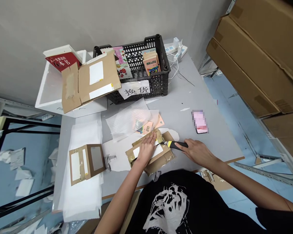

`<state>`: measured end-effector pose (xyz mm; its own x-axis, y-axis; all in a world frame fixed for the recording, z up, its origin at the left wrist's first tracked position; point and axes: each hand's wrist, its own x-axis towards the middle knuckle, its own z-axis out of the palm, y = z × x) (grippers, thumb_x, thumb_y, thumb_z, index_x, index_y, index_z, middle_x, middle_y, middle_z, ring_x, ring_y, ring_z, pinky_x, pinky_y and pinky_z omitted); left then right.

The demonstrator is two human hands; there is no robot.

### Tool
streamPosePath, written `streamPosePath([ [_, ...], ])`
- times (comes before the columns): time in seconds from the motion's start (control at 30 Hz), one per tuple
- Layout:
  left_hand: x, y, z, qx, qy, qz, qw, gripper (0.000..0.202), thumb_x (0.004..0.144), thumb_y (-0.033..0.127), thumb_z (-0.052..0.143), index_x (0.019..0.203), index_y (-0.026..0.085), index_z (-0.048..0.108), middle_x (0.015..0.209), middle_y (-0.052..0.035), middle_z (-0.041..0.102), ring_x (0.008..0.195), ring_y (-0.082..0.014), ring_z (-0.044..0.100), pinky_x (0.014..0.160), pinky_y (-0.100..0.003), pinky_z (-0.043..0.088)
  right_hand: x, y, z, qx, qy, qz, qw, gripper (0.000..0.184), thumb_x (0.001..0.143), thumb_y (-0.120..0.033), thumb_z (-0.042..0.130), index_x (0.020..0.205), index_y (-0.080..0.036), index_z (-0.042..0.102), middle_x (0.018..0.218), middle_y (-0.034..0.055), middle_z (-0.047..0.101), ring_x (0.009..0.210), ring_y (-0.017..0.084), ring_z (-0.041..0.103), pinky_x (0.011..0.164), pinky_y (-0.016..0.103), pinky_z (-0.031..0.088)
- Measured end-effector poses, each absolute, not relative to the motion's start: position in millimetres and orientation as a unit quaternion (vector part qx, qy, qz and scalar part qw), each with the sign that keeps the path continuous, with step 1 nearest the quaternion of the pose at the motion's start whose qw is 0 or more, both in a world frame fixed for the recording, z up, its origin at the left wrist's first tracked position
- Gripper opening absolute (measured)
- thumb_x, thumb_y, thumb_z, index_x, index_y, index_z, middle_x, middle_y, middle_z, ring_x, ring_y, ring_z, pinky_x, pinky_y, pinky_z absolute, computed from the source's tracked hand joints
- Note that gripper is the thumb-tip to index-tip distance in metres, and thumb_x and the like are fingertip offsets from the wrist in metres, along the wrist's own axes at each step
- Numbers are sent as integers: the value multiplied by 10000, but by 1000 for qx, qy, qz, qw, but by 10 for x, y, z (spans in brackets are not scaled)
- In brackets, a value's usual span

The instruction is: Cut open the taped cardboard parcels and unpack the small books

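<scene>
Your left hand (146, 150) lies palm-down on a brown cardboard parcel wrapped in glossy tan tape (150, 155), forearm entering from the lower left. Its fingers (151, 138) are extended and pressing flat, not gripping. Your right hand (194, 151), forearm angled in from the lower right, has its fingers (185, 146) closed around a black-and-yellow utility knife (177, 145), whose blade tip meets the parcel's taped upper edge, just beside your left fingertips.

The parcel rests near the front edge of the grey counter (185, 97), on a torn white paper sheet (114, 159). Left of the parcel stands a flattish brown cardboard box with white labels (86, 164). Behind the parcel lie a translucent white foam sheet (127, 118) and a black plastic crate (146, 61). Well to the parcel's right sits a pixelated pink item (199, 121), short of the counter's right edge.
</scene>
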<state>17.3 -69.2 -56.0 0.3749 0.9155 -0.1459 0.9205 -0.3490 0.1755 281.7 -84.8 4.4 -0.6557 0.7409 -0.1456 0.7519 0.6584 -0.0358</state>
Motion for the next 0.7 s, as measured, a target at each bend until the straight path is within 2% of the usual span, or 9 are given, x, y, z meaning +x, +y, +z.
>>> streamPosePath([
  [0.23, 190, -762, -583, 821, 560, -7, 109, 583, 800, 71, 454, 1379, 106, 400, 1402, -145, 460, 1270, -230, 476, 1053, -395, 399, 2969, -714, 51, 415, 906, -20, 81, 452, 908, -139, 438, 1328, -295, 494, 838, 70, 589, 708, 159, 516, 568, 252, 316],
  [0.33, 209, -777, -530, 817, 562, -18, 129, 595, 791, 53, 447, 1380, 115, 399, 1399, -138, 466, 1276, -221, 469, 1062, -387, 393, 3185, -688, 93, 413, 907, -56, 62, 420, 935, -245, 416, 1339, -339, 481, 859, 55, 591, 690, 149, 519, 578, 246, 355],
  [0.47, 232, -746, -425, 806, 565, -36, 170, 678, 749, 12, 452, 1405, 157, 361, 1392, -117, 482, 1271, -214, 475, 1039, -374, 418, 3450, -684, 45, 463, 878, -119, 6, 435, 949, -372, 356, 1378, -372, 424, 981, 55, 602, 765, 172, 561, 652, 282, 445],
  [0.6, 254, -709, -319, 804, 563, -65, 180, 745, 725, 1, 457, 1434, 170, 303, 1434, -120, 428, 1282, -216, 462, 1044, -369, 406, 3389, -656, -375, 612, 786, -86, -30, 473, 937, -359, 356, 1396, -269, 424, 997, 112, 591, 858, 232, 570, 687, 334, 479],
  [0.7, 217, -757, -244, 794, 575, -114, 162, 705, 776, 63, 456, 1448, 157, 264, 1493, -132, 327, 1347, -250, 366, 1091, -441, 329, 3137, -627, -868, 645, 757, -101, 5, 465, 921, -249, 363, 1375, -204, 454, 1027, 144, 589, 902, 250, 560, 749, 365, 474],
])
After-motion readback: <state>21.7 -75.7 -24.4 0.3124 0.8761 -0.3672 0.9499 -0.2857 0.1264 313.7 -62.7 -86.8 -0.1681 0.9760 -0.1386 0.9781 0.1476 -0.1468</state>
